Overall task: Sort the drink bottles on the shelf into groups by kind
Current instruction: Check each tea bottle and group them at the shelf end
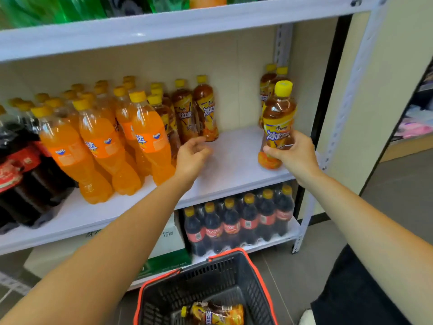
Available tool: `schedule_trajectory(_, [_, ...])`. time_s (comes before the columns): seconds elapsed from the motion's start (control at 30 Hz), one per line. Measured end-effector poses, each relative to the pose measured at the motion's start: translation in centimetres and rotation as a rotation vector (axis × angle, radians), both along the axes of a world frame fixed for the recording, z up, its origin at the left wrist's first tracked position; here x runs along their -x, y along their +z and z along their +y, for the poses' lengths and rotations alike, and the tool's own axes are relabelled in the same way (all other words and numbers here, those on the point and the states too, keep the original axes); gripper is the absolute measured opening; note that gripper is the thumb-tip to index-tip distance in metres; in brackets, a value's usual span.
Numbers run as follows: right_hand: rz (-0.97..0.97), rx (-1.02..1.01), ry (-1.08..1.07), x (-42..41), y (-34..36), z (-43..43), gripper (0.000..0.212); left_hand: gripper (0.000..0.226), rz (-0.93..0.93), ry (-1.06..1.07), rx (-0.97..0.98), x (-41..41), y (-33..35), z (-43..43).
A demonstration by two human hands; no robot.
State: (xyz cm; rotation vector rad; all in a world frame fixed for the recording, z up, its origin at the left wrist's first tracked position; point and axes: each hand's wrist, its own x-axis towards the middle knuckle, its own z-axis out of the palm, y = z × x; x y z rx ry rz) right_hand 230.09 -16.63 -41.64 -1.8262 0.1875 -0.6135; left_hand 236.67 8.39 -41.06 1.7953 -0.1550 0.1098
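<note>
Right hand around tea bottle

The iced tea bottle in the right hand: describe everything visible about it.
The clear plastic iced tea bottle has a yellow screw cap, brown tea inside and a yellow-orange wrap label with purple-edged characters. It is upright, cap on, at the right front of the white middle shelf. The right hand grips its lower label; whether its base touches the shelf is unclear.
</note>
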Motion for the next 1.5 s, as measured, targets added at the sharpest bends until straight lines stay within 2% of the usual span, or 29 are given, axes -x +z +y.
schedule_trajectory(0.17, [0.036, 0.084, -0.183, -4.5, -0.7, -3.5, 0.052, 0.067, -0.043, 0.087, -0.091, -6.4, -0.7, -2.3])
schedule_trajectory(0.3, [0.038, 0.132, -0.249, -7.2, -1.6, -5.4, 0.051, 0.073, -0.164, 0.11, -0.242, -10.3, -1.2, -3.7])
schedule_trajectory(0.43, [0.008, 0.183, -0.299, -8.8, -2.5, -6.4, 0.058, 0.1, -0.182, 0.16, -0.294, -13.0, -1.7, -5.5])
schedule_trajectory(0.5, [0.001, 0.196, -0.303, -9.4, -2.9, -6.6, 0.063, 0.104, -0.189, 0.191, -0.297, -13.9, -2.2, -6.4])
schedule_trajectory(0.63, [-0.016, 0.205, -0.328, -10.3, -3.2, -6.6, 0.064, 0.093, -0.229, 0.256, -0.246, -15.5, -2.7, -7.3])
schedule_trajectory(0.73, [0.009, 0.229, -0.35, -10.6, -3.3, -6.6, 0.062, 0.08, -0.236, 0.296, -0.297, -16.7, -2.6, -7.6])
schedule_trajectory(0.87, [0.029, 0.218, -0.314, -10.4, -3.5, -6.7, 0.063, 0.061, -0.244, 0.255, -0.27, -17.7, -2.3, -7.4])
schedule_trajectory(1.0, [0.04, 0.198, -0.244, -9.7, -3.4, -6.5, 0.065, 0.057, -0.238, 0.157, -0.224, -16.8, -2.4, -7.2])
schedule_trajectory(1.1, [0.073, 0.196, -0.194, -8.7, -3.2, -5.9, 0.065, 0.051, -0.25, 0.034, -0.162, -14.3, -2.5, -6.7])
schedule_trajectory(1.2, [0.079, 0.184, -0.174, -6.8, -2.7, -4.4, 0.06, 0.056, -0.224, -0.054, -0.127, -10.5, -2.1, -6.1])
schedule_trajectory(1.3, [0.069, 0.074, -0.136, -4.4, -1.6, -1.8, 0.046, 0.06, -0.164, -0.115, -0.108, -6.0, -1.5, -4.9])
schedule_trajectory(1.4, [0.062, -0.101, 0.026, -1.1, -0.3, 1.7, 0.024, 0.055, -0.124, -0.184, -0.055, -0.8, -0.7, -3.5])
schedule_trajectory(1.5, [0.084, -0.134, 0.235, 2.8, -0.7, 5.1, 0.016, 0.043, -0.059, -0.235, 0.014, 4.4, -0.2, -1.8])
